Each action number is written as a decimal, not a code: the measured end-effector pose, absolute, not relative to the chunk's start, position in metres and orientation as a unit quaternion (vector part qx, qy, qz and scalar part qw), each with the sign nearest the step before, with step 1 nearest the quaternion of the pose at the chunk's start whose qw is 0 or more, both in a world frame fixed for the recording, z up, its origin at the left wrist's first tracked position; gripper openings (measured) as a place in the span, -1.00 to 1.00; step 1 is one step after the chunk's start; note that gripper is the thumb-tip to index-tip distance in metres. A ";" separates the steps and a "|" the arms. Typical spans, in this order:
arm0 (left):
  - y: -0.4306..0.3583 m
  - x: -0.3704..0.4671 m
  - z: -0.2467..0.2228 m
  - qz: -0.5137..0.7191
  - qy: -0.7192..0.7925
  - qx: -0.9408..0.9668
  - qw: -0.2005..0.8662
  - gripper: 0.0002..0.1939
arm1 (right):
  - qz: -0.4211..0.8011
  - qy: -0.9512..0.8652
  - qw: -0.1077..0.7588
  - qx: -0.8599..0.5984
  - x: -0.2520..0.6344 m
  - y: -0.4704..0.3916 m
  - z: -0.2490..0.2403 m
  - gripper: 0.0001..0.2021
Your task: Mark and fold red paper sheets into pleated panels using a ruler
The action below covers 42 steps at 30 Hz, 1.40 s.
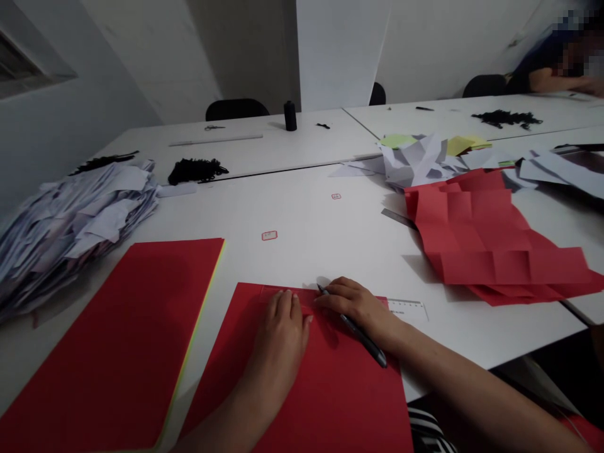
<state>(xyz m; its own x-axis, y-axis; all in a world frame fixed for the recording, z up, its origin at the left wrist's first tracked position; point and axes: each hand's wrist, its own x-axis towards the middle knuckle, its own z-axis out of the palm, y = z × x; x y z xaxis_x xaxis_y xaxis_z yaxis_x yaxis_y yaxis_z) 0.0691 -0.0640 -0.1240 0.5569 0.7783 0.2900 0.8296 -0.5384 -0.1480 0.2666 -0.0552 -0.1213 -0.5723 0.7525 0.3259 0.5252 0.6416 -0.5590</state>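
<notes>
A red sheet of paper (349,390) lies on the white table before me, with a clear plastic ruler (406,307) across its far edge. The ruler's right end sticks out past the paper. My left hand (283,333) rests on the paper, its fingers laid flat and close together at the ruler. To its right, my right hand (356,305) is closed around a dark pen (363,341). The pen lies slantwise under the palm, its tip pointing away to the left near the paper's far edge.
At left are a red paper stack (123,333) with a yellow edge and a heap of white paper (85,220). Creased red paper (481,233) lies right, over a metal ruler (397,218). Behind are black cord (197,170), a black spool (290,116) and a person's arm (552,80).
</notes>
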 end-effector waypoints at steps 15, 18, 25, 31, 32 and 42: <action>-0.065 0.068 -0.123 -0.103 -0.483 -0.862 0.112 -0.66 | 0.214 -0.864 0.271 -0.368 0.266 -0.056 -0.120 -0.77; -0.065 0.068 -0.124 -0.108 -0.481 -0.862 0.114 -0.67 | 0.215 -0.864 0.270 -0.367 0.266 -0.055 -0.120 -0.77; -0.065 0.068 -0.124 -0.112 -0.471 -0.866 0.128 -0.67 | 0.213 -0.864 0.275 -0.364 0.266 -0.056 -0.120 -0.77; -0.065 0.069 -0.124 -0.109 -0.473 -0.864 0.132 -0.64 | 0.217 -0.862 0.274 -0.367 0.266 -0.056 -0.121 -0.77; -0.065 0.069 -0.124 -0.109 -0.473 -0.864 0.135 -0.64 | 0.216 -0.862 0.273 -0.369 0.267 -0.057 -0.121 -0.77; -0.065 0.069 -0.122 -0.100 -0.462 -0.869 0.148 -0.67 | 0.213 -0.861 0.277 -0.369 0.266 -0.055 -0.120 -0.75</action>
